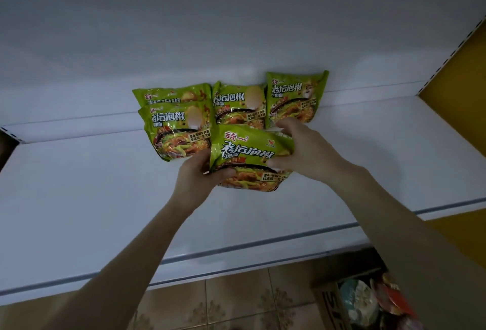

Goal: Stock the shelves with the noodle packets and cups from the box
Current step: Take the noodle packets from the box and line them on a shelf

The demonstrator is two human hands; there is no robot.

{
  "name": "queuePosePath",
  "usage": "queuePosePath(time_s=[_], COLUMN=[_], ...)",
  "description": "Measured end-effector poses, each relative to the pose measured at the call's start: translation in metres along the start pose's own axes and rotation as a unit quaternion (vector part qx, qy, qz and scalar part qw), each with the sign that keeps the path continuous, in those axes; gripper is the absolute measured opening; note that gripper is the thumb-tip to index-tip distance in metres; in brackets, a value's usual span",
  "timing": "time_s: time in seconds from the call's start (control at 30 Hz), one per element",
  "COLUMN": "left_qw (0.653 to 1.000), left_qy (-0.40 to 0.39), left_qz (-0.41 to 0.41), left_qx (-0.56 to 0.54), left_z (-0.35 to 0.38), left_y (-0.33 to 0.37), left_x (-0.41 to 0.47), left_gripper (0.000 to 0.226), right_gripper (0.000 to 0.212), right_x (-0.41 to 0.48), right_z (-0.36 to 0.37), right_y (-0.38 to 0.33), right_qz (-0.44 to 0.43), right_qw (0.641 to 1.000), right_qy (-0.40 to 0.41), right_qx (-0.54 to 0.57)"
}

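The green plastic noodle packet is held by both hands just above the white metal shelf, about in the middle of its depth, with the printed face towards the camera. It stands almost upright, and I cannot tell if its lower edge already touches the shelf. The left hand grips the lower left corner, with the thumb on the front. The right hand grips the right edge, thumb on the front and fingers curled behind.

At the far side of the shelf, four other green noodle packets lean on the white back wall. Two are on the left, one in front of the other; one is in the middle and one on the right. The held packet is just in front of the middle one.

I judge that the person is placing this packet as a second row. If it is pushed back too hard, it may knock the middle packet sideways. The right fingers are very near the bottom of the right packet and may drag it when they leave. If the packet is released too upright, it may fall forward.

Near right, on the beige tiled floor, is the brown cardboard box with more goods inside.
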State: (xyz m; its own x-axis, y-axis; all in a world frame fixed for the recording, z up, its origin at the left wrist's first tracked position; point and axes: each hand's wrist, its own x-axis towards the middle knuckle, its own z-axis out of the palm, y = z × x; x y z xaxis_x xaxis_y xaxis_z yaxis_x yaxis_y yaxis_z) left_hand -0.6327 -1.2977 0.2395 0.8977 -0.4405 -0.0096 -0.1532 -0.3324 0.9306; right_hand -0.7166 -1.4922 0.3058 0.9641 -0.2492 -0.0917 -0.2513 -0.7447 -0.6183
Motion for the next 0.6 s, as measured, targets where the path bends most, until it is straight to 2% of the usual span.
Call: queuePosePath(time_s=[0.13, 0.2, 0.27, 0.33, 0.37, 0.43, 0.5, 0.6], left_qw=[0.998, 0.995, 0.977, 0.926, 0.904, 0.885, 0.882, 0.877], left_qy=[0.061, 0.086, 0.054, -0.032, -0.064, -0.077, -0.066, -0.059], left_qz=[-0.006, 0.004, -0.020, -0.052, -0.056, -0.050, -0.037, -0.030], left_qx=[-0.025, 0.042, 0.204, 0.373, 0.419, 0.456, 0.465, 0.476], left_z=[0.021, 0.032, 0.043, 0.054, 0.059, 0.066, 0.069, 0.069], left_y=[-0.008, -0.019, -0.037, -0.058, -0.066, -0.078, -0.082, -0.084], left_x=[0.006, 0.004, -0.001, -0.008, -0.011, -0.014, -0.014, -0.014], left_gripper=[0.038, 0.050, 0.067, 0.075, 0.076, 0.083, 0.092, 0.094], right_gripper=[0.057, 0.053, 0.050, 0.049, 0.049, 0.050, 0.052, 0.058], right_x=[0.021, 0.036, 0.053, 0.072, 0.081, 0.099, 0.114, 0.134], right_z=[0.002, 0.004, 0.008, 0.013, 0.015, 0.017, 0.019, 0.022], right_y=[-0.003, -0.002, 0.002, 0.009, 0.014, 0.022, 0.029, 0.033], right_qz=[0.002, -0.005, -0.008, -0.006, -0.004, -0.005, -0.023, -0.055], right_qw=[0.998, 0.995, 0.989, 0.985, 0.984, 0.980, 0.979, 0.984], right_qy=[0.047, 0.068, 0.090, 0.102, 0.105, 0.105, 0.098, 0.076], right_qx=[-0.039, -0.077, -0.115, -0.138, -0.146, -0.166, -0.175, -0.152])
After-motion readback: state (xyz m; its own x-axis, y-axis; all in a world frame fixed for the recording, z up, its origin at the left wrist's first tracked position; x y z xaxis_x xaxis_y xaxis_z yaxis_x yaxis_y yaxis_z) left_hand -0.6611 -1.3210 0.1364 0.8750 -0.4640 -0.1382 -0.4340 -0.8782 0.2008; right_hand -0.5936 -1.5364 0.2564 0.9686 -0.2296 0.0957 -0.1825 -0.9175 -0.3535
